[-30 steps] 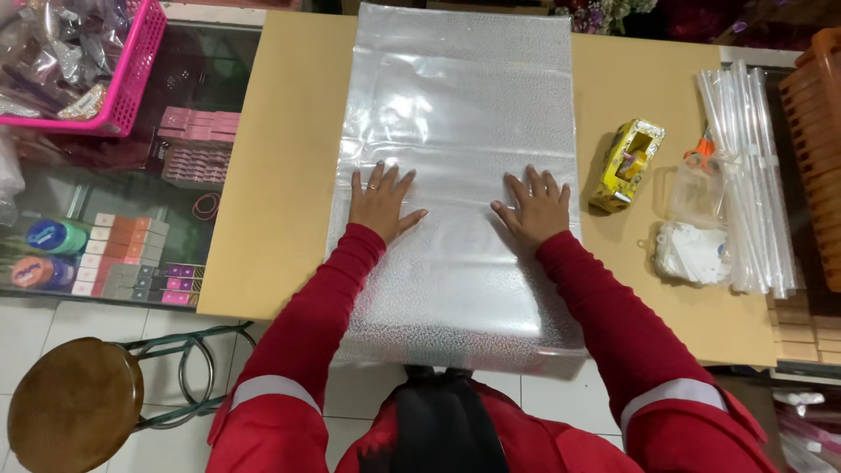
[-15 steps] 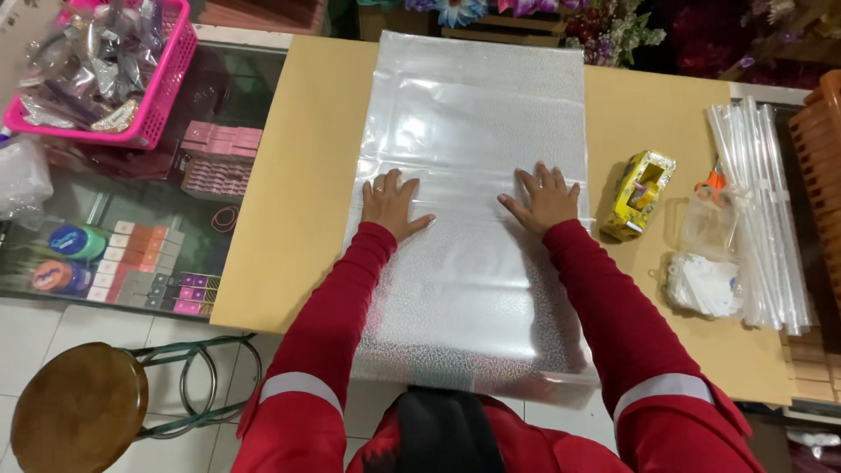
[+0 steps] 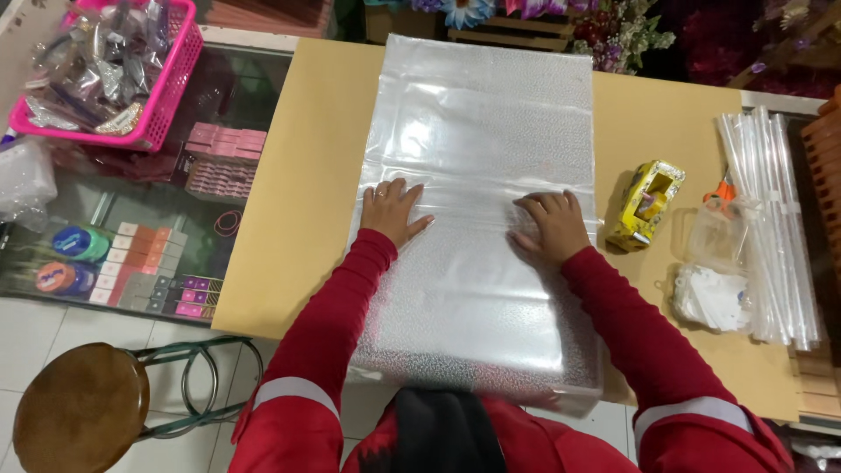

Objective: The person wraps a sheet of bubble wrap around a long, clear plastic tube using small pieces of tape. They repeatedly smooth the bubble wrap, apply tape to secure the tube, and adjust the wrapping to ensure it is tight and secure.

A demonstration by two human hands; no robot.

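The left hand (image 3: 392,208) and right hand (image 3: 548,226) press flat, fingers spread, on the clear plastic sheet (image 3: 477,131). It lies spread across the tabletop (image 3: 298,193), overhanging the near edge. Nothing is yet wrapped.

A flower and gift shop: artificial flowers (image 3: 543,17), glass display counter (image 3: 166,219) of small boxed goods, clear wrapping sheet (image 3: 482,175).

The yellow table (image 3: 307,201) is bare to the left of the clear plastic sheet (image 3: 477,175), so a hand can slide there. On the right, a yellow tape holder (image 3: 646,203), small plastic bags (image 3: 714,271) and long clear sleeves (image 3: 771,219) block the way.
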